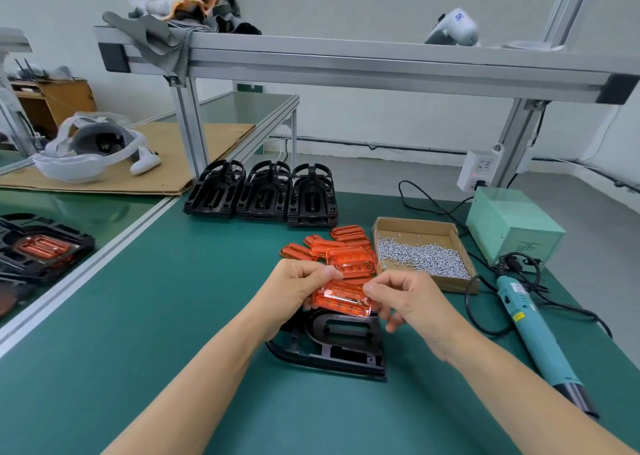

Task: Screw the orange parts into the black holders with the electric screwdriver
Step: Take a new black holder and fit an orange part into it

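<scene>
I hold one translucent orange part (341,298) between both hands, just above a black holder (341,345) that lies flat on the green mat. My left hand (294,288) grips the part's left end with curled fingers. My right hand (401,298) pinches its right end between thumb and fingers. A pile of more orange parts (332,250) lies just behind. The teal electric screwdriver (530,326) lies on the mat to the right, untouched. Several empty black holders (263,194) stand in stacks farther back.
A cardboard tray of small silver screws (420,257) sits right of the orange pile. A pale green power box (512,229) and black cables are at the far right. Assembled holders (38,250) lie on the left bench. An aluminium frame (346,63) spans overhead.
</scene>
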`<action>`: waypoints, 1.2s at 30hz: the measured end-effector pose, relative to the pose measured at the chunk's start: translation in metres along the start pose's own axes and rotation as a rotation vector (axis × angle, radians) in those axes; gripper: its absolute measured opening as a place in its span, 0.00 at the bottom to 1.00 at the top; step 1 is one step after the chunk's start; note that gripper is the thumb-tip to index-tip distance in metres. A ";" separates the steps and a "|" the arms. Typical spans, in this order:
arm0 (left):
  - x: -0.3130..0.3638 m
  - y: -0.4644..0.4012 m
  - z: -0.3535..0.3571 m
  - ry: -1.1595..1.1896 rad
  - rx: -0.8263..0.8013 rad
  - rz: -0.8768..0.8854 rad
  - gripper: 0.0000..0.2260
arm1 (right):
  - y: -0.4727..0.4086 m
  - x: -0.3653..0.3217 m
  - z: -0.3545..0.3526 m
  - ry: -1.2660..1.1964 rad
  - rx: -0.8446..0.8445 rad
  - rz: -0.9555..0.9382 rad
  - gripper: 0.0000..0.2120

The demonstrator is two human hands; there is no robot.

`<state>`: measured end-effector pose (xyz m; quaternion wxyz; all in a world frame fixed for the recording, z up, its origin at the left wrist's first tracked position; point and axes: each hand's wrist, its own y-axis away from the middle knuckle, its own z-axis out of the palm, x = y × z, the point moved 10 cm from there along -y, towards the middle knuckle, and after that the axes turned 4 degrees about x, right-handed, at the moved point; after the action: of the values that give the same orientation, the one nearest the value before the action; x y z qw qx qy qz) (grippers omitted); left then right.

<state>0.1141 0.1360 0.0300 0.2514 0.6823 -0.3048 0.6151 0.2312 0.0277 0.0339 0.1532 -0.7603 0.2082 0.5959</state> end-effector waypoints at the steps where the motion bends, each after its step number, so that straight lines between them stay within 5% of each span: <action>1: 0.000 0.000 0.000 0.013 0.006 0.006 0.10 | 0.001 0.001 0.001 -0.010 -0.008 0.016 0.09; 10: -0.010 0.005 0.011 0.310 0.037 -0.053 0.18 | 0.002 0.010 -0.007 -0.236 0.171 0.113 0.04; 15: -0.007 0.003 0.012 0.343 0.116 -0.044 0.07 | 0.006 0.013 0.007 -0.181 0.086 0.148 0.02; 26: 0.006 -0.004 0.022 -0.132 -0.072 0.051 0.09 | 0.008 -0.027 -0.011 0.299 0.151 -0.196 0.04; 32: 0.004 -0.002 0.012 -0.216 -0.017 0.075 0.09 | 0.006 0.001 -0.008 0.319 0.098 -0.003 0.07; 36: -0.004 0.004 -0.012 -0.483 0.071 0.098 0.11 | 0.008 0.022 -0.004 0.427 0.002 0.134 0.07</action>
<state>0.1028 0.1420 0.0269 0.1170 0.8024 -0.3670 0.4559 0.2356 0.0158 0.0134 0.0663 -0.8537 0.2864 0.4299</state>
